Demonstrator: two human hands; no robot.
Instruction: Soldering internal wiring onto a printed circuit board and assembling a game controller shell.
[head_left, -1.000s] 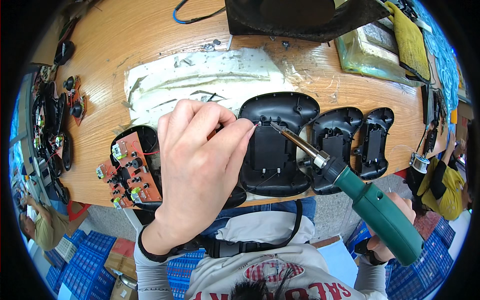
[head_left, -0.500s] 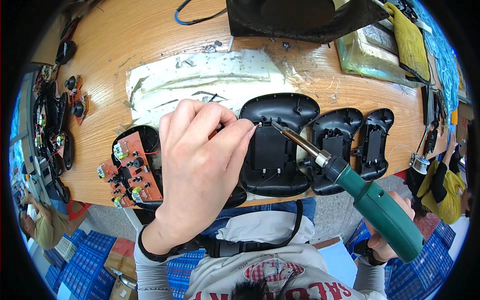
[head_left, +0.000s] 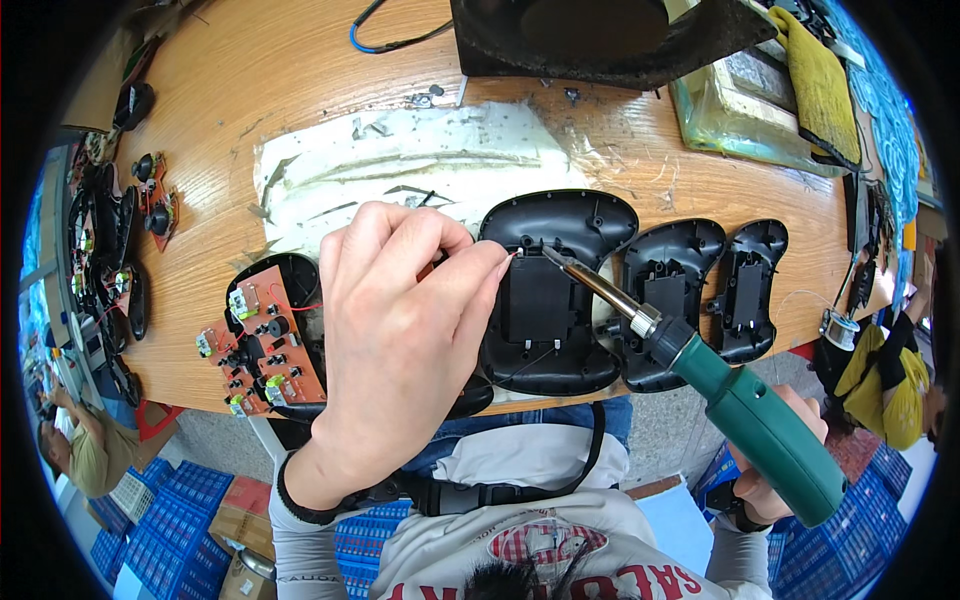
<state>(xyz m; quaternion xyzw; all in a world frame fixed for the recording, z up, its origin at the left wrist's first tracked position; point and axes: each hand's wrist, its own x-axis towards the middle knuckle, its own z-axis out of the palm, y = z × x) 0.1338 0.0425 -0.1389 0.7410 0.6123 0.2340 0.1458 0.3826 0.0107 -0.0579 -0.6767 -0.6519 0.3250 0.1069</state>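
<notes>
My right hand [head_left: 775, 450] is wrapped round the green handle of a soldering iron [head_left: 755, 425]. Its metal tip points up-left to the top edge of the battery compartment in a black game controller shell [head_left: 600, 215]; whether it touches is too small to tell. At that compartment's upper left corner, my left hand [head_left: 405, 285] has thumb and forefinger pinched on a thin wire [head_left: 515, 254], its end by a small metal contact. Behind this hand, another black shell is mostly hidden. Left of it, orange circuit boards [head_left: 293, 345] with black and green parts lie on a shell.
Two more black shells [head_left: 690, 235] stand in a row to the right, with a solder spool [head_left: 838, 328] beyond. A stained white sheet [head_left: 400, 150] lies on the wooden table [head_left: 230, 90]. At the back are a dark bin-like piece [head_left: 600, 60] and a yellow cloth [head_left: 815, 85].
Both hands and the soldering iron hold almost the same place. The tip still points at the compartment's top edge.
</notes>
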